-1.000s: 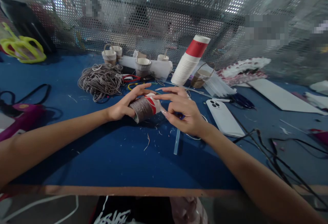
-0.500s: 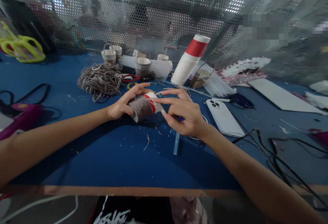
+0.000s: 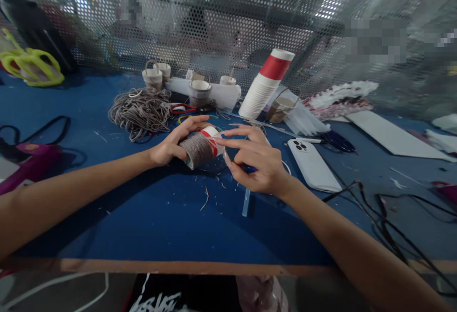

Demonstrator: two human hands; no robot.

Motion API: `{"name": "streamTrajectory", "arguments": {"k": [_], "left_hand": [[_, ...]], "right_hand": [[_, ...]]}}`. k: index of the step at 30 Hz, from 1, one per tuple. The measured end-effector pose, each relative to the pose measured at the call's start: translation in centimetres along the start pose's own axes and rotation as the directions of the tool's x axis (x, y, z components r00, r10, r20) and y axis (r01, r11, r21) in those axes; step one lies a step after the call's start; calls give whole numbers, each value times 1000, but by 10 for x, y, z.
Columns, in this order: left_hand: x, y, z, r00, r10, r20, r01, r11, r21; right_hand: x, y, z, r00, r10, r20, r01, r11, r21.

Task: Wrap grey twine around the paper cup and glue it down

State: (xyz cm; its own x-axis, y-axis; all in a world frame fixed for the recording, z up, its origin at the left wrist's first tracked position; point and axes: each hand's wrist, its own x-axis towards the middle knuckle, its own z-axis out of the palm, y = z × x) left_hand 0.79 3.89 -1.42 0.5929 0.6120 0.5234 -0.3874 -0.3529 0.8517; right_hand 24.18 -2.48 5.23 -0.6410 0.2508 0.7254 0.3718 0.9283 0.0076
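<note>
Blue tabletop [image 3: 171, 229] is lying under the cord-wrapped cup [image 3: 197, 151] my left hand [image 3: 171, 145] is clasping, some fingers hidden; my right hand [image 3: 260, 162] is holding loosely spread fingers at its end, any pinch escaping me.

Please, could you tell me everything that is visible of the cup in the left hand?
The cup looks like paper, white with a red band. Grey-brown cord wraps its left part in close rows; the right part is bare. It is tipped on its side over the blue table, held by the left hand. The right hand seems to touch the bare end.
</note>
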Motion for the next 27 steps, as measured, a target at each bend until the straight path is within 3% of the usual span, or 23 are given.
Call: {"name": "streamTrajectory", "arguments": {"k": [9, 17, 27], "left_hand": [[0, -1, -2, 1000, 12, -4, -12, 1000, -17], [0, -1, -2, 1000, 11, -3, -11, 999, -50], [-1, -3, -5, 1000, 8, 13, -8, 999, -43]], "right_hand": [[-1, -2, 1, 1000, 7, -28, -7, 1000, -10], [0, -3, -1, 990, -140, 7, 138, 967, -215], [-1, -3, -2, 985, -172, 4, 167, 953, -251]]}}
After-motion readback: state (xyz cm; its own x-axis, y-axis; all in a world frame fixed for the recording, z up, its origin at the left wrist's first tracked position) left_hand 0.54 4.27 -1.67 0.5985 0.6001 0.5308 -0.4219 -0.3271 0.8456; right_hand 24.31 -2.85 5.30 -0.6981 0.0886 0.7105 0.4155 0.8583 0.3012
